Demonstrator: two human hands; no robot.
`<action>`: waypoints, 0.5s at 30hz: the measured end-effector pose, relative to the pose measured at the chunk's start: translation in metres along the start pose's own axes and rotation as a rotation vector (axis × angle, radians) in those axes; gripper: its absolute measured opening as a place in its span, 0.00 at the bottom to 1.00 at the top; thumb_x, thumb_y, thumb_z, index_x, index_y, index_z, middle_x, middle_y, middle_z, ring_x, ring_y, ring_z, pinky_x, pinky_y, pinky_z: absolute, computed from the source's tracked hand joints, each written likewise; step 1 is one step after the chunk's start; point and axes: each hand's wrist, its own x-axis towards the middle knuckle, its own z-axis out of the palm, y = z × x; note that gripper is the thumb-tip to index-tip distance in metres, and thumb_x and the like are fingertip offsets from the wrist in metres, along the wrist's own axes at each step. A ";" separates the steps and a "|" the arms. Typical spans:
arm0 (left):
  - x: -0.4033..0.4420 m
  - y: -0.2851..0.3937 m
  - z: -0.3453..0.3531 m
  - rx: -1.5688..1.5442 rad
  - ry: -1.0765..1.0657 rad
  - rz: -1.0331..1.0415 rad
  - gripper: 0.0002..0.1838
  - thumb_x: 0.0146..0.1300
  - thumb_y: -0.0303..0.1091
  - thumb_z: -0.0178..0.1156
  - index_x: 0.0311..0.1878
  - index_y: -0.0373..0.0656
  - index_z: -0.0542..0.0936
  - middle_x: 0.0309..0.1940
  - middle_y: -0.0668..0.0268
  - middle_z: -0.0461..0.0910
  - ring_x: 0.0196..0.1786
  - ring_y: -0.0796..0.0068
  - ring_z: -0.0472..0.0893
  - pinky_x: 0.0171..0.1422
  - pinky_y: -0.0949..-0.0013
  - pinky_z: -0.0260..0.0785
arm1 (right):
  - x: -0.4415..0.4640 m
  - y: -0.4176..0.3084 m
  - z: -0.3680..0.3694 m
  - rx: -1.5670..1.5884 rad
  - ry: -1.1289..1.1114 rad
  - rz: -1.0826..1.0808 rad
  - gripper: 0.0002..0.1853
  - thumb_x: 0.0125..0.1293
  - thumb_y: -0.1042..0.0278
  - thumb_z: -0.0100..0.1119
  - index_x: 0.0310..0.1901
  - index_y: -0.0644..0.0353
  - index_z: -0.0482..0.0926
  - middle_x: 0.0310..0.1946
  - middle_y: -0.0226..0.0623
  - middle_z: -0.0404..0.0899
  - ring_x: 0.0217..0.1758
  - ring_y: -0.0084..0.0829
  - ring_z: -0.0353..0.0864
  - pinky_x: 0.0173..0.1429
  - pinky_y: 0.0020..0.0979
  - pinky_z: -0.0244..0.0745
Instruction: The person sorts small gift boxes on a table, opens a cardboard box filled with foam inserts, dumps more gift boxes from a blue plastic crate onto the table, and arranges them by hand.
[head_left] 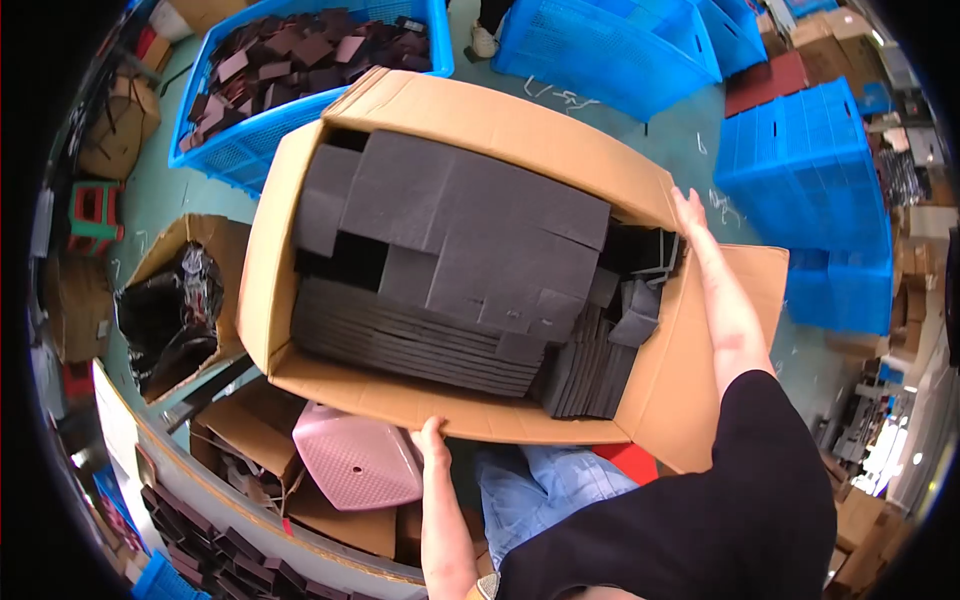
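A large open cardboard box [450, 420] spans the middle of the head view, tilted. Inside it are stacked black foam-like sheets [440, 210], with thinner layered stacks below and several small loose black pieces at the right end. My left hand [432, 442] grips the near edge, its thumb showing and the other fingers hidden under the box. At the far right corner, my right hand [688, 212] holds the edge with its fingers partly hidden. One box flap [740, 310] is folded outward beneath my right forearm.
A blue crate [300, 115] of dark reddish-brown pieces stands behind. More blue crates [805, 190] are at the right and back. A pink stool [358, 455] sits under the near side. At left is a cardboard box with a black plastic liner [170, 310].
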 end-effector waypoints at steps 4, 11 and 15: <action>0.014 -0.021 -0.027 -0.026 0.028 -0.078 0.12 0.45 0.25 0.60 0.37 0.37 0.78 0.32 0.65 0.78 0.35 0.69 0.78 0.36 0.67 0.72 | 0.063 0.026 0.025 0.226 -0.204 0.150 0.44 0.60 0.32 0.51 0.63 0.68 0.69 0.65 0.57 0.64 0.72 0.45 0.60 0.72 0.38 0.56; 0.011 -0.025 -0.047 0.000 0.105 -0.189 0.10 0.46 0.24 0.60 0.36 0.39 0.78 0.31 0.66 0.79 0.33 0.71 0.80 0.28 0.72 0.68 | 0.059 0.067 0.012 1.107 -0.432 0.369 0.36 0.59 0.48 0.65 0.65 0.58 0.67 0.65 0.48 0.67 0.71 0.37 0.62 0.70 0.41 0.59; 0.011 -0.022 -0.041 0.052 0.079 -0.280 0.13 0.48 0.25 0.59 0.40 0.39 0.77 0.36 0.64 0.79 0.36 0.65 0.80 0.35 0.63 0.75 | -0.014 0.048 -0.053 1.410 -0.156 0.037 0.24 0.59 0.63 0.68 0.56 0.59 0.72 0.57 0.40 0.74 0.65 0.32 0.68 0.68 0.36 0.61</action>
